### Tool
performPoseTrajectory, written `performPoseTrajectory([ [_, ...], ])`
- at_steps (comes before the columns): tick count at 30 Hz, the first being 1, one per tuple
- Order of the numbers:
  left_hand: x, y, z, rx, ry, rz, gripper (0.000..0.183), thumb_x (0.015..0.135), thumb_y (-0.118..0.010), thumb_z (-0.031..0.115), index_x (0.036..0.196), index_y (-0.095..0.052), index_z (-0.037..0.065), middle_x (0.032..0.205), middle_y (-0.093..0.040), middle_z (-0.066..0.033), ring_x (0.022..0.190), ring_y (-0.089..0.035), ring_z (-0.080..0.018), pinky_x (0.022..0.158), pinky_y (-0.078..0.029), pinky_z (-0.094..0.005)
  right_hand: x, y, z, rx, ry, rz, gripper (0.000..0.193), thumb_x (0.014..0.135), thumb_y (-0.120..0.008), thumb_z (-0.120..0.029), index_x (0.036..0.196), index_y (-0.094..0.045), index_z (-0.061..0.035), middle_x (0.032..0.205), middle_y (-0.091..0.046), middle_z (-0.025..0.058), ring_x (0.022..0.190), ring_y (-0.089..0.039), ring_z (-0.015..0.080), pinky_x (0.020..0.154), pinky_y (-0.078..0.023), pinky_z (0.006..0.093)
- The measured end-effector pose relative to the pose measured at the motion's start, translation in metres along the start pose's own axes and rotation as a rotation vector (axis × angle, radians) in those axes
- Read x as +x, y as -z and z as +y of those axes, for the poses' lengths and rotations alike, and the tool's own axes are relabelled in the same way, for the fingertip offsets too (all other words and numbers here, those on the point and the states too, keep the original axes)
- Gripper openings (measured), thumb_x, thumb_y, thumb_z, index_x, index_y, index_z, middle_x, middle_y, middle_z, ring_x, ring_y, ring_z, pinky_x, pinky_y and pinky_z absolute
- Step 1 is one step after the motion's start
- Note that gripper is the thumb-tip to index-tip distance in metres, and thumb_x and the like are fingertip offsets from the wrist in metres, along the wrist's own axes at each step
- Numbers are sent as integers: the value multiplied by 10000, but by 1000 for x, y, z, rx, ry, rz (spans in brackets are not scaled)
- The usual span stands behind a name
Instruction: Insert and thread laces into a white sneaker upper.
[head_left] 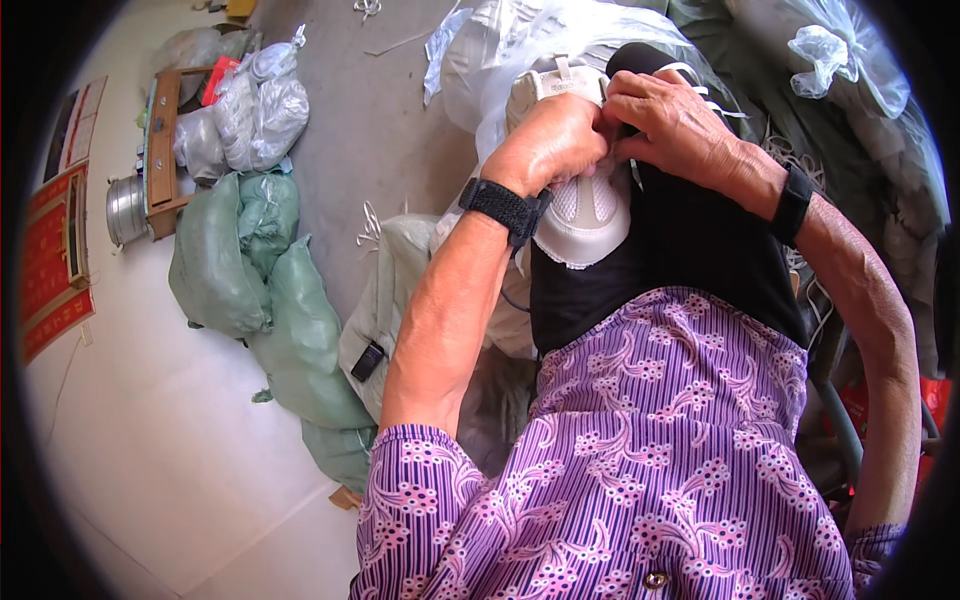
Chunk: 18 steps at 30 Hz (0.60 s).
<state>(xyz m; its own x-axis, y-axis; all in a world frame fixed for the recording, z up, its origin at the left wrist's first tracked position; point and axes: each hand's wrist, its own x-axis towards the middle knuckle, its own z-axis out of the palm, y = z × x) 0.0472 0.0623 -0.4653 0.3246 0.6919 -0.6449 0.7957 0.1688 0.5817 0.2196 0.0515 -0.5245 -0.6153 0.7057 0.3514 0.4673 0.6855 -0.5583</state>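
Observation:
A white and beige shoe upper [583,222] with a mesh toe lies over my black-clad lap, its toe pointing toward me and its tongue [562,84] at the far end. My left hand [556,142] is closed on the shoe upper near the lacing area; its fingertips are mostly hidden. Just to the right, my right hand [682,122] is bent inward with its fingers pinched together at the same spot. A white shoelace [690,76] emerges from behind the right hand's fingers. The exact grip on the lace is partly covered by both hands.
A clear plastic bag [480,60] of pale pieces lies beyond my lap. Green sacks [305,330] and a wooden cabinet [162,150] with plastic bags line the left wall. More bags [850,60] and loose white laces [795,155] are at right.

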Motion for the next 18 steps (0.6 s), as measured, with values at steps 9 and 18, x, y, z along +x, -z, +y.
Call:
performPoseTrajectory([
  [9, -1, 0, 0, 70, -32, -20, 140, 796, -523, 96, 787, -652, 41, 554, -514, -19, 415, -466, -99, 365, -351, -253, -3, 6, 1, -7, -5, -85, 240, 674, -716, -192, 870, -622, -90, 910, -565, 21, 946, -566, 208, 842, -384, 382],
  [18, -4, -28, -40, 134, -566, 684, 138, 855, -566, 124, 869, -652, 17, 656, -632, -127, 549, -606, -209, 540, -474, -322, 1, 12, -3, -91, 28, -87, 207, 724, -696, -225, 866, -627, -91, 885, -570, 29, 935, -569, 207, 809, -402, 390],
])
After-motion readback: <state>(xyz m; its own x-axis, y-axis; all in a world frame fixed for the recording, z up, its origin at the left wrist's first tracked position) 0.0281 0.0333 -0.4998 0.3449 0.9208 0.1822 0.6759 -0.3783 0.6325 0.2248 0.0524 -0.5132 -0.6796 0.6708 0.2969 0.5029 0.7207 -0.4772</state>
